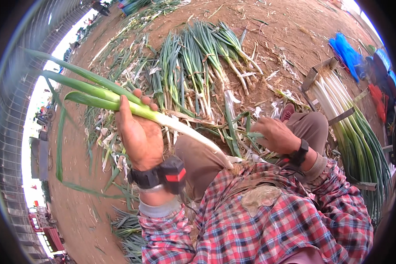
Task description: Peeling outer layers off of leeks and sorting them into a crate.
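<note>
- Grip of the left hand [141, 136] clamps the leek [180, 126] between thumb and fingers.
- Leek slants across that palm, leaves up-left, root end down-right by the plaid shirt [251, 220].
- Right hand [278, 134], apart, is nearer the root end; hidden fingertips leave its hold untellable.
- Leaf tips blur leftward.

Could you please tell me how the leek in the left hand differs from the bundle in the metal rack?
The leek is one stalk; the bundle has many. The left hand holds the leek, leaves toward upper left; the metal rack holds the bundle, leaves toward lower right. Both show white stems and green leaves.
</note>
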{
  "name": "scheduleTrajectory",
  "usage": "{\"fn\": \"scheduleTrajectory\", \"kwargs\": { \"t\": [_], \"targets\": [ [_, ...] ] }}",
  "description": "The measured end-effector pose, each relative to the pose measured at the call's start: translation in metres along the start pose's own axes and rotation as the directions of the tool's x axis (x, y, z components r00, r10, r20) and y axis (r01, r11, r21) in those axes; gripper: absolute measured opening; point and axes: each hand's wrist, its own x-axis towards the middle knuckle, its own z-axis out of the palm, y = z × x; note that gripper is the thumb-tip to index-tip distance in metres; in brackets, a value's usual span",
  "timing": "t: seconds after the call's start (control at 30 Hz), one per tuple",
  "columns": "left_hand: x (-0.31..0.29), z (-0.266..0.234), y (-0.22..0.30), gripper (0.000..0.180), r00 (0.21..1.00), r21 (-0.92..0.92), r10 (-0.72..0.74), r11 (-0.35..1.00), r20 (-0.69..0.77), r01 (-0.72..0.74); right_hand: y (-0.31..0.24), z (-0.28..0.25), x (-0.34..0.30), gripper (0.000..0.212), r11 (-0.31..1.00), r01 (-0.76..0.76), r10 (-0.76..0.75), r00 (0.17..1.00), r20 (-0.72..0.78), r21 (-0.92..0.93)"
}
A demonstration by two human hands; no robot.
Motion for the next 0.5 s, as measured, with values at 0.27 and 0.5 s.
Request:
{"fn": "scheduleTrajectory", "kwargs": {
  "t": [0.27, 0.5],
  "targets": [
    [-0.017, 0.034, -0.009, 0.035, 0.99, -0.092, -0.138, 0.987, -0.039, 0.134, -0.118, -0.016, 0.105, 0.018, 0.892, 0.437, -0.277, 0.729, -0.626, 0.116],
    [-0.009, 0.006, -0.002, 0.037, 0.997, -0.205, -0.063, 0.976, 0.035, 0.068, -0.094, -0.009, 0.082, 0.013, 0.793, 0.414, -0.122, 0.827, -0.548, 0.448]
  ]
}}
